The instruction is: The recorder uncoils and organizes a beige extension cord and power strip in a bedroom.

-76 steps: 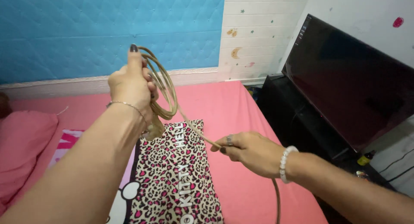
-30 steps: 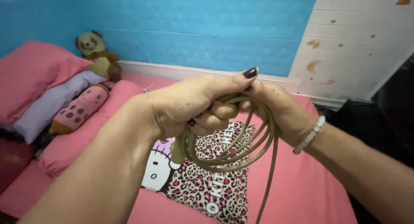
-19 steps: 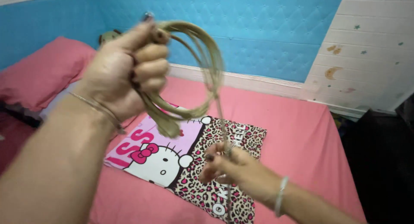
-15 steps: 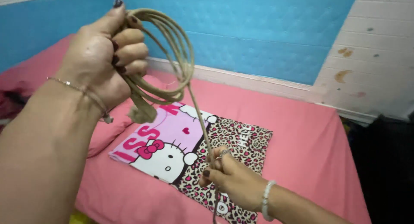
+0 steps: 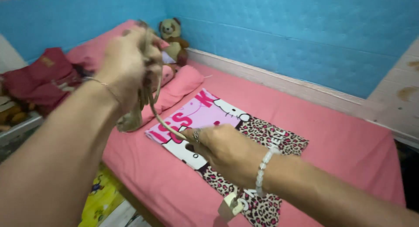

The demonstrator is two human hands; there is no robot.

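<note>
Stretching between left hand (image 5: 128, 67) and right hand (image 5: 222, 148), a tan cord (image 5: 159, 118).

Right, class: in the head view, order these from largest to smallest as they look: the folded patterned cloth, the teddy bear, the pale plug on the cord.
1. Folded patterned cloth.
2. Teddy bear, though it lies farther from the camera.
3. Pale plug, smallest even though near.

Bed (image 5: 340, 135), pink sheet, set in the corner against a blue padded wall. A flat printed pillowcase (image 5: 227, 135), part pink cartoon print and part leopard pattern, lies near the bed's centre, running from 10 o'clock to 5 o'clock. Pink pillows (image 5: 179, 85) lie at 10 o'clock of it, by the head end. A stuffed bear (image 5: 173, 39) sits at 11 o'clock, against the wall.
</note>
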